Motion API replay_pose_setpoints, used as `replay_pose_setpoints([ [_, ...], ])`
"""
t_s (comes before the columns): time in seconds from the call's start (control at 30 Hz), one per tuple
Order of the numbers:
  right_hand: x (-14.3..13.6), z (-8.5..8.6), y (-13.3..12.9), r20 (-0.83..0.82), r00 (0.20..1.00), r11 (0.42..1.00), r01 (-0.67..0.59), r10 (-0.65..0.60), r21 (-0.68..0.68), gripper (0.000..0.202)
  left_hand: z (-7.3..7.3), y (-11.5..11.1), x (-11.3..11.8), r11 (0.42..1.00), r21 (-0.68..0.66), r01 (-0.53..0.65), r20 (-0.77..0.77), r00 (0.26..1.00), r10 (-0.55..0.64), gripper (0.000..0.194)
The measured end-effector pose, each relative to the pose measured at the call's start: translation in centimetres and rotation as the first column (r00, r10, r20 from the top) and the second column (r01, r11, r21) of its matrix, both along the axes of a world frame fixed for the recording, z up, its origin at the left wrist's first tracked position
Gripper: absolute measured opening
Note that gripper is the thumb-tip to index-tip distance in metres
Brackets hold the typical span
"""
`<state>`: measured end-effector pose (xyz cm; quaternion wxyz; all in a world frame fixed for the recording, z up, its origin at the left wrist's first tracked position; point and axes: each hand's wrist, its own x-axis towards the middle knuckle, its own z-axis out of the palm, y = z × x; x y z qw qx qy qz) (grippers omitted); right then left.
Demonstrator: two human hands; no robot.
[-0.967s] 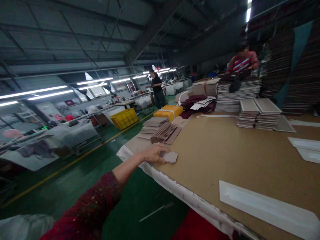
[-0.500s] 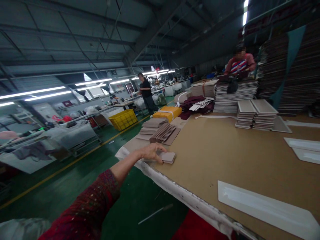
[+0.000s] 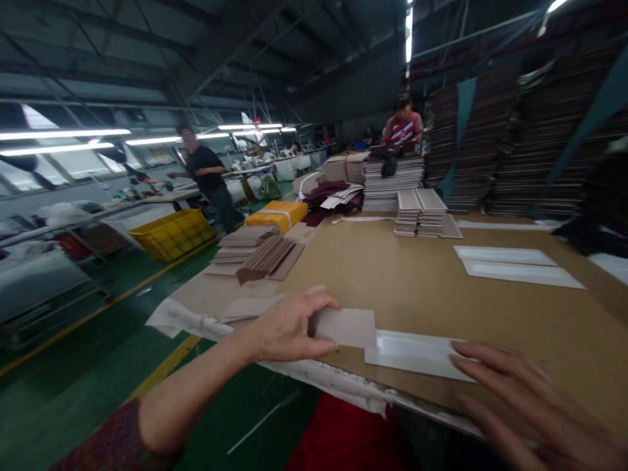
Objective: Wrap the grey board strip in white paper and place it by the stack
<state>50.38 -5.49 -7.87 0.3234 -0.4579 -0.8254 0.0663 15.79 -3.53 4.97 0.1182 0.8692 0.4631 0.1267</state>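
Note:
Near the table's front edge, my left hand (image 3: 294, 324) grips a flat beige board piece (image 3: 350, 327) between thumb and fingers. The far end of that piece meets or slightly overlaps the left end of a white-coated strip (image 3: 415, 353) lying on the table. My right hand (image 3: 530, 392) is spread with its fingers apart, fingertips over the strip's right end; whether they touch it I cannot tell. Behind my left wrist lie more flat beige pieces (image 3: 250, 307), partly hidden by the hand.
Folded beige pieces (image 3: 269, 255) are stacked at the table's left, by a yellow bundle (image 3: 277, 214). Two white-coated strips (image 3: 520, 265) lie to the right, with small board stacks (image 3: 419, 212) farther back. One person (image 3: 402, 127) is behind tall stacks; another (image 3: 209, 167) stands left.
The view has turned right. My left hand has brought the beige piece rightward to the white strip's end, and my right hand has come into view over the strip.

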Motion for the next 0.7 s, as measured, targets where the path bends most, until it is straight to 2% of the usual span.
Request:
replay_pose_setpoints([
  [0.03,-0.4,1.0,-0.6,0.006,0.993,0.991,-0.114,0.114,0.071,0.058,-0.2,-0.2,1.6,0.997,-0.018,0.070,0.014,0.997,-0.070,0.041],
  [0.07,-1.0,1.9,-0.9,0.023,0.984,0.977,-0.179,0.178,0.112,0.057,-0.4,-0.4,3.1,0.991,-0.033,0.128,0.024,0.992,-0.127,0.041],
  [0.13,-2.0,3.2,-1.0,0.059,0.972,0.959,-0.233,0.226,0.163,0.051,-0.7,-0.5,5.2,0.978,-0.047,0.203,0.026,0.979,-0.202,0.042],
  [0.2,-2.5,3.8,-0.8,0.098,0.972,0.957,-0.229,0.215,0.179,0.047,-1.0,-0.3,6.5,0.974,-0.043,0.223,0.008,0.975,-0.223,0.042],
  [0.43,-1.3,3.5,-0.6,0.167,0.965,0.942,-0.237,0.201,0.236,0.041,-2.2,0.5,8.1,0.968,-0.012,0.250,-0.052,0.967,-0.250,0.036],
  [0.5,-0.3,3.5,-0.2,0.153,0.969,0.939,-0.226,0.192,0.258,0.041,-2.4,0.8,8.0,0.960,0.080,0.268,-0.015,0.963,-0.267,0.044],
  [0.57,1.7,3.5,0.6,0.066,0.989,0.962,-0.146,0.134,0.233,0.039,-2.6,1.0,7.5,0.946,0.242,0.216,0.050,0.971,-0.234,0.057],
  [0.6,3.1,3.4,1.0,0.008,0.997,0.976,-0.076,0.076,0.204,0.039,-2.9,1.1,7.0,0.941,0.306,0.146,0.093,0.979,-0.182,0.063],
  [0.63,4.6,3.3,1.5,-0.057,0.998,0.987,0.024,-0.015,0.161,0.039,-3.3,1.2,6.6,0.942,0.331,0.057,0.133,0.985,-0.107,0.067],
  [0.7,7.7,2.8,2.4,-0.138,0.962,0.970,0.243,-0.237,0.027,0.047,-4.5,1.1,5.7,0.961,0.257,-0.099,0.167,0.984,0.057,0.066],
])
